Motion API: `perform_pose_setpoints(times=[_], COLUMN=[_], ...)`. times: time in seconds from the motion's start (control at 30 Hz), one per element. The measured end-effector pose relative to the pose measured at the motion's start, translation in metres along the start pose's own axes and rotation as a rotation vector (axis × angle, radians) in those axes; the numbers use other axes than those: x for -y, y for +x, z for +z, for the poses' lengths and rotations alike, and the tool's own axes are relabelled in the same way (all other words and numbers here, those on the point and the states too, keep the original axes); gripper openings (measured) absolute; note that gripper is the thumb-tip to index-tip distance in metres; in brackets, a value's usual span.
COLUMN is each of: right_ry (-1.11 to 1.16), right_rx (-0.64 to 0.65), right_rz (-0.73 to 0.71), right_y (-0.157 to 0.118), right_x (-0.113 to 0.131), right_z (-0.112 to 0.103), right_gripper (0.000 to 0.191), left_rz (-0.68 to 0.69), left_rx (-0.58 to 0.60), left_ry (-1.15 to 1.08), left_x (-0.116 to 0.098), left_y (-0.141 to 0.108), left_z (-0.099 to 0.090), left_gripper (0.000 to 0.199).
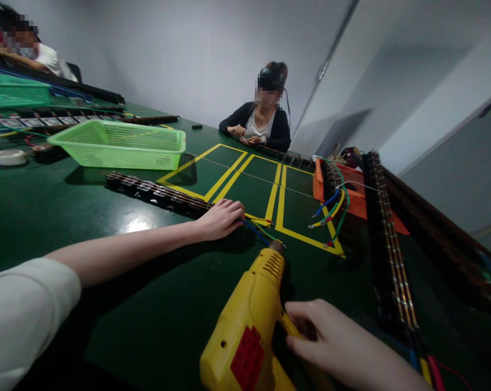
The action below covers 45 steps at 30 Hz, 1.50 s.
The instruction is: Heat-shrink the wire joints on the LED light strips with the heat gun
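My right hand (316, 331) is closed round the handle of a yellow heat gun (249, 309), which has a red label on its side. The gun's nozzle (277, 247) points away from me, close to the ends of blue, green and yellow wires (262, 231). These wires have ring terminals and come out past my left hand (223, 220). My left hand is closed over the near end of a black strip with copper rods (159, 194), which lies on the green table (164, 326). The hand hides where the wires join the strip.
A light green basket (123, 145) stands behind the strip. Yellow tape rectangles (278, 198) mark the table. At right are an orange basket (353, 198) with wired parts and a long copper-rodded strip (392, 244). A person (262, 119) sits across; another person (50, 60) is far left.
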State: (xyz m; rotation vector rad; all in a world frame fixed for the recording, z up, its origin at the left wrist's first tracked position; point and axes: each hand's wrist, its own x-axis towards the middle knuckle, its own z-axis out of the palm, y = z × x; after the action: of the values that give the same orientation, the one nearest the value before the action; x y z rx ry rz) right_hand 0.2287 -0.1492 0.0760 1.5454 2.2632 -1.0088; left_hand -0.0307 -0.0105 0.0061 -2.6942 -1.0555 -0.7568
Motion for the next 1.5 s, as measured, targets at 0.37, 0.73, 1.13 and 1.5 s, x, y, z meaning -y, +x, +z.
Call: perform_pose_setpoints(times=[0.37,0.73,1.13,1.5], right_ry=[-0.096,-0.235,-0.208,-0.078], right_rx=[-0.102,-0.471,-0.361,-0.113], right_rz=[-0.046,-0.222,-0.207,0.006], right_y=[0.000,0.036,0.030,-0.001], right_x=[0.005,0.025,0.021,-0.003], right_z=[0.003,0.036,0.024,-0.002], right_gripper=[0.013,0.018,0.016,0.009], left_rz=[0.022,0.057,0.053,0.046], left_rx=[-0.004,0.011,0.005,0.029], left_ry=[-0.044,-0.071,-0.041,-0.026], left_x=[0.000,0.003,0.003,0.002], left_y=[0.000,-0.001,-0.002,-0.001], left_z=[0.000,-0.001,0.000,-0.003], left_gripper=[0.017,0.015,0.015,0.016])
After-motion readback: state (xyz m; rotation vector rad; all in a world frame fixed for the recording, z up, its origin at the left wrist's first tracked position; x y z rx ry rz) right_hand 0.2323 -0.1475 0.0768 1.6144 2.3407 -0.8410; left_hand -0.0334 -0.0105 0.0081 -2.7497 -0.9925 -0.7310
